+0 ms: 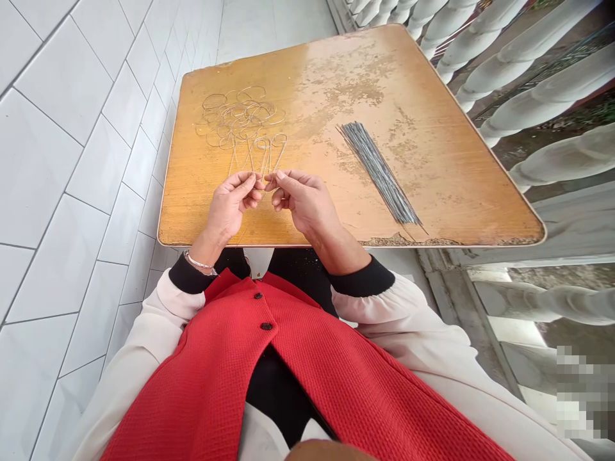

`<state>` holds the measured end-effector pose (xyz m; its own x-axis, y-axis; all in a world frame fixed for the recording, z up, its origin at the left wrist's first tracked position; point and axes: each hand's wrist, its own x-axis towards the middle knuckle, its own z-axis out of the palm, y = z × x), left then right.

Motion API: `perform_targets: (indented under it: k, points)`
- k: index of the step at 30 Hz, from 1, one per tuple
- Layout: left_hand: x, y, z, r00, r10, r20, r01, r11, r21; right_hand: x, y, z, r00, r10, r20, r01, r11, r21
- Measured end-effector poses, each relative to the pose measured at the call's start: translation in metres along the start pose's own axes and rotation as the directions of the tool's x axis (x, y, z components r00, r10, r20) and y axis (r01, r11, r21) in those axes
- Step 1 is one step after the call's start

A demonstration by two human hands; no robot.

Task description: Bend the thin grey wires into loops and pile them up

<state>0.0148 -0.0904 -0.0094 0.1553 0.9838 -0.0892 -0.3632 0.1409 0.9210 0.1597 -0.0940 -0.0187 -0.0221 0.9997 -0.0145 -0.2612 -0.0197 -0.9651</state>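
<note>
Close together over the table's near edge, my left hand point(231, 203) and my right hand point(307, 200) are both closed, thumb against fingertips. A thin, pale golden cord point(264, 160) runs to the fingertips of both; the exact spot where each pinches it is hidden. Just beyond my fingers lie several narrow loops of the same cord. Farther back is a loose tangle of golden cord loops point(245, 115). To the right of my right hand rests a bundle of thin grey sticks or wires point(379, 173), lying at a slant, a few ends poking out.
The worn wooden table point(327, 211) has peeling patches on its top and a chipped near edge at the right. A white tiled wall point(96, 160) runs along the left. White balusters point(509, 70) line the right side.
</note>
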Motion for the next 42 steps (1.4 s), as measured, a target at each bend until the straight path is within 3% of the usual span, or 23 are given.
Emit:
perform_targets:
  k: [4, 19, 25, 36, 42]
  points:
    - [-0.0021, 0.0024, 0.0007, 1.000, -0.016, -0.004, 0.016, 0.999, -0.049, -0.0038, 0.0063, 0.0009, 0.999, 0.015, 0.030, -0.015, 0.999, 0.028]
    - [-0.0058, 0.0000, -0.0011, 0.999, 0.001, -0.041, 0.000, 1.000, 0.031, -0.0037, 0.0045, 0.0006, 1.000, -0.012, -0.002, 0.012, 1.000, 0.004]
    - [-0.0058, 0.0004, 0.0034, 0.993, 0.006, -0.114, 0.002, 0.997, 0.073, -0.0036, 0.0050, 0.0027, 0.999, -0.047, -0.025, 0.047, 0.999, -0.014]
    - [-0.0045, -0.0045, 0.0017, 0.996, 0.031, -0.086, -0.026, 0.998, 0.066, -0.0063, 0.0038, 0.0014, 1.000, 0.016, 0.008, -0.016, 0.998, 0.066]
    - [-0.0030, -0.0038, 0.0025, 0.995, 0.026, -0.098, -0.014, 0.993, 0.119, -0.0060, 0.0038, 0.0027, 1.000, -0.005, -0.011, 0.005, 1.000, 0.000]
